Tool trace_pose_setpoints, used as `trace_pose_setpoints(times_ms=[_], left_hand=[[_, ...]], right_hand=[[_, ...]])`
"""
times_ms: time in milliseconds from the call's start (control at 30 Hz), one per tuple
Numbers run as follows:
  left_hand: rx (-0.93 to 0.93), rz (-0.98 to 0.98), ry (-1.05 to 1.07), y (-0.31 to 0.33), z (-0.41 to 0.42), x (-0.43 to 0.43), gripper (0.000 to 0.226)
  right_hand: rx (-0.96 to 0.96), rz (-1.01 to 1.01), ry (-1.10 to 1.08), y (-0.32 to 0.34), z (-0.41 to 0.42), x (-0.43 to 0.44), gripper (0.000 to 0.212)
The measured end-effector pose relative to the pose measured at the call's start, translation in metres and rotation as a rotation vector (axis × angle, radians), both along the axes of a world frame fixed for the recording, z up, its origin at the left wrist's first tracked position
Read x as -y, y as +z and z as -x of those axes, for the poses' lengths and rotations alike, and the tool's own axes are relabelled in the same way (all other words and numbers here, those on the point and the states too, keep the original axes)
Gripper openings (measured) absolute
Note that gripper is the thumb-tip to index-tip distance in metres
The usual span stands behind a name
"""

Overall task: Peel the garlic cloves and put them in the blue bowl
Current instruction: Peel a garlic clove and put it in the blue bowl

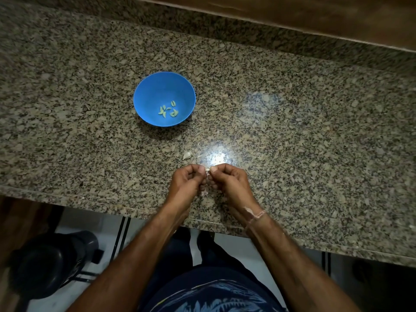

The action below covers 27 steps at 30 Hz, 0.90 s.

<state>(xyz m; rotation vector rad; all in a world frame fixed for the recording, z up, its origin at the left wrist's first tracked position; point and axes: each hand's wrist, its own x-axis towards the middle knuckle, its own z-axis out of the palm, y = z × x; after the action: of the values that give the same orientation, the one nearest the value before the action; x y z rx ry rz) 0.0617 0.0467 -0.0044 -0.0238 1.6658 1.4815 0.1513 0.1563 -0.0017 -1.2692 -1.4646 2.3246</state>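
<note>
Where the hands meet: garlic clove [207,170] pinched between curled fingers [213,169] of left hand [188,180] and right hand [230,179], over the tabletop [292,131].
Loose clove [187,154]: on tabletop, just beyond the fingers.
Blue bowl [157,86]: farther left, holding peeled cloves [168,110].

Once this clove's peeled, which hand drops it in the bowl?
Left, likely. The bowl sits further left than both; the left hand is nearer, and the right hand would cross it. Both pinch the clove.

I'm looking down on a speckled granite countertop [315,131], with a bright patch of glare [217,157] near its front edge. A brown wooden panel [292,12] runs along the back. Below I see white floor [74,224] and a dark rounded object [51,262].
</note>
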Motion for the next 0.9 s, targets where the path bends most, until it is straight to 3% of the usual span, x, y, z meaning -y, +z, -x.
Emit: trace_pose_setpoints(times_ms=[133, 233, 300, 333, 433, 467, 500, 533, 633, 700, 767, 833, 900], left_hand=[[-0.428, 0.097, -0.091, -0.005, 0.003, 0.003, 0.006], [-0.377, 0.038, -0.064, -0.005, 0.006, 0.004, 0.008], [-0.354, 0.028, -0.073, -0.007, 0.008, 0.005, 0.010], [-0.337, 0.037, -0.079, -0.008, 0.008, 0.005, 0.010], [-0.030, 0.052, -0.020, -0.010, 0.008, 0.003, 0.009], [0.068, 0.043, 0.001, -0.009, 0.007, 0.003, 0.010], [0.069, 0.039, 0.019, -0.009, 0.006, 0.002, 0.011], [-0.049, 0.065, 0.007, -0.009, 0.005, 0.002, 0.011], [-0.500, 0.121, -0.078, -0.007, 0.001, 0.002, 0.012], [-0.452, 0.100, -0.047, -0.013, 0.000, 0.003, 0.008], [-0.138, 0.039, 0.044, -0.013, 0.002, 0.003, 0.008], [0.124, -0.022, 0.078, -0.013, 0.005, 0.004, 0.014], [0.063, 0.014, 0.034, -0.012, 0.007, 0.006, 0.013]], right_hand=[[0.057, 0.567, -0.141, 0.001, 0.004, -0.001, 0.008], [0.059, 0.668, -0.177, -0.003, 0.005, 0.004, 0.007], [0.047, 0.609, -0.182, -0.005, 0.003, 0.006, 0.008], [0.037, 0.489, -0.146, -0.005, 0.002, 0.006, 0.009], [0.102, -0.259, 0.099, -0.008, -0.004, 0.002, 0.014], [0.119, -0.446, 0.150, -0.009, -0.004, 0.001, 0.015], [0.139, -0.511, 0.163, -0.009, -0.003, 0.001, 0.015], [0.150, -0.446, 0.133, -0.007, -0.002, 0.002, 0.015], [0.133, 0.162, -0.075, 0.003, 0.004, 0.006, 0.012], [0.116, 0.419, -0.169, 0.004, 0.008, 0.008, 0.012], [0.063, 0.442, -0.187, 0.004, 0.008, 0.011, 0.013], [0.063, 0.230, -0.114, 0.000, 0.005, 0.012, 0.013], [0.098, -0.046, -0.012, -0.001, 0.002, 0.011, 0.015]])
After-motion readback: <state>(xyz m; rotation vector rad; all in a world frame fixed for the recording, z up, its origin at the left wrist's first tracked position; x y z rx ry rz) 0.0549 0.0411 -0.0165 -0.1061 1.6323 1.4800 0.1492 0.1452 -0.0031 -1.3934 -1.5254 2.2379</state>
